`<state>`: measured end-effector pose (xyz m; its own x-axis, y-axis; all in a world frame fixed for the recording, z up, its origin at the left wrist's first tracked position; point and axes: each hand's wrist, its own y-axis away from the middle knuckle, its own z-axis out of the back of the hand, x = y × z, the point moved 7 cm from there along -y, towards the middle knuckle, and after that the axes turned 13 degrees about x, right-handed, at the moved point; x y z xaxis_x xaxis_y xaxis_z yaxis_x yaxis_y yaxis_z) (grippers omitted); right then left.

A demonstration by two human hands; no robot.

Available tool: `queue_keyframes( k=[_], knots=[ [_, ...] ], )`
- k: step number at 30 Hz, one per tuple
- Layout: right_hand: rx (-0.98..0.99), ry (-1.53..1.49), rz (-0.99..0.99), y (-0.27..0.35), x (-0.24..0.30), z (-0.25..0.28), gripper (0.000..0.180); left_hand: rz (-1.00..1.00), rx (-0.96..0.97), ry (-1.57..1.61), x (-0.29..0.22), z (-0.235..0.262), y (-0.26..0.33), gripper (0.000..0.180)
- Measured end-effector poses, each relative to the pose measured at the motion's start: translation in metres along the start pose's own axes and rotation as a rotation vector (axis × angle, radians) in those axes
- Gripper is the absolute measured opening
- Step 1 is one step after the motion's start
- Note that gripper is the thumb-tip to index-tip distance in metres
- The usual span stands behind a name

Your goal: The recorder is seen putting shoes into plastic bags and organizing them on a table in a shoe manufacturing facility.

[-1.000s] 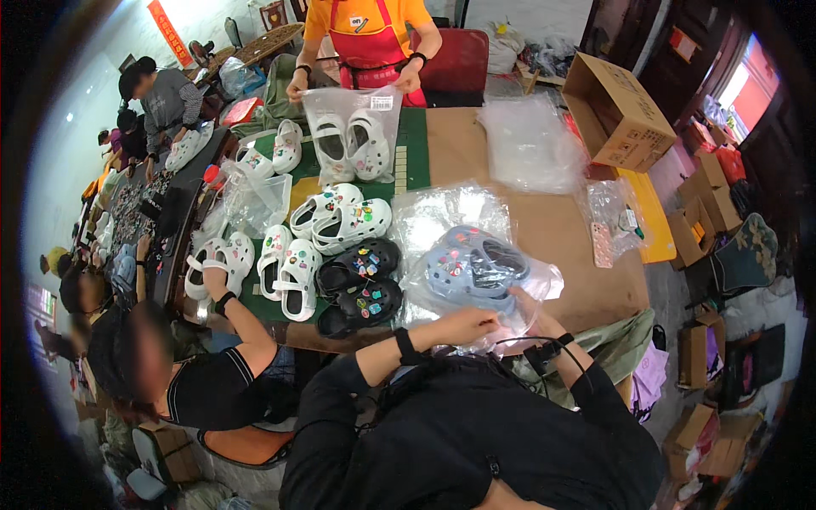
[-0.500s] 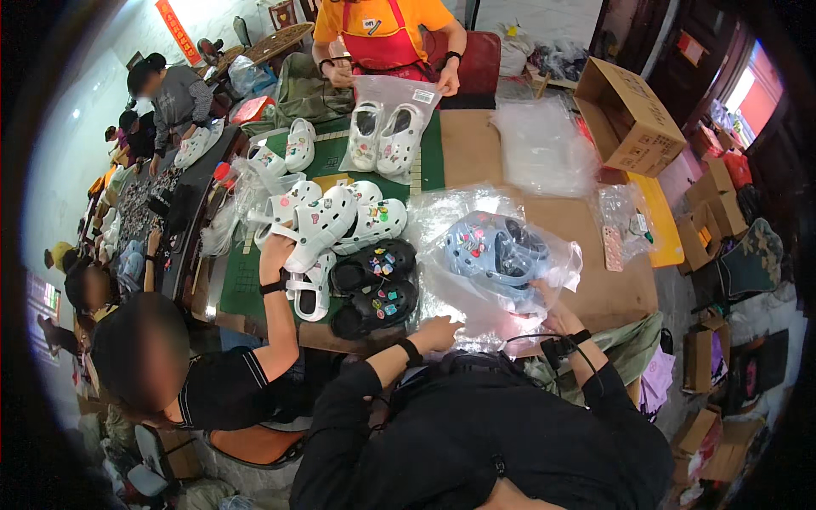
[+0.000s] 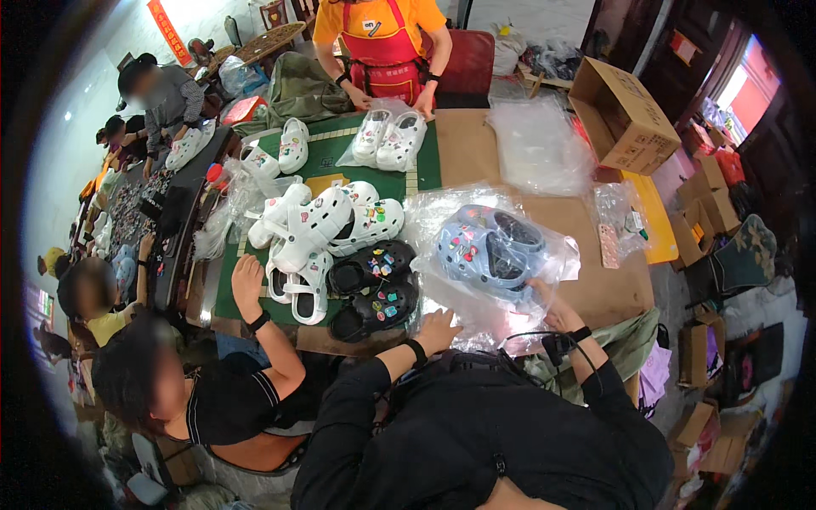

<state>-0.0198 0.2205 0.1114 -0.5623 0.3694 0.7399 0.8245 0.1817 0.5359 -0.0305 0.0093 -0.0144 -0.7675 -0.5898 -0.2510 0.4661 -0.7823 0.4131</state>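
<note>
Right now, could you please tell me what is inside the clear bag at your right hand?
A pair of blue shoes with colourful charms shows through the bag; their soles, underneath, cannot be seen.

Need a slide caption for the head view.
Right hand at blue clogs in clear plastic, left hand nearby; black clogs and white clogs to the left.

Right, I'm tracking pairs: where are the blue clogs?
In the head view, the blue clogs lie in clear plastic, right of the black clogs, by the person's right hand.
</note>
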Motion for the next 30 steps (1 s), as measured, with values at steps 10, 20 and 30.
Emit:
queue_keyframes(
  k=[10, 20, 30],
  knots=[
    [-0.073, 0.211, -0.097, -0.044, -0.020, 0.048, 0.038, -0.005, -0.089, -0.131, 0.000, 0.015, 0.000, 0.034],
    [-0.110, 0.220, 0.027, -0.072, 0.005, 0.030, 0.040, 0.023, 0.142, -0.058, 0.017, -0.005, -0.015, 0.035],
    [0.010, 0.130, 0.102, -0.118, 0.043, 0.018, 0.050, 0.079, -0.007, 0.109, 0.033, -0.032, -0.031, 0.049]
  ],
)
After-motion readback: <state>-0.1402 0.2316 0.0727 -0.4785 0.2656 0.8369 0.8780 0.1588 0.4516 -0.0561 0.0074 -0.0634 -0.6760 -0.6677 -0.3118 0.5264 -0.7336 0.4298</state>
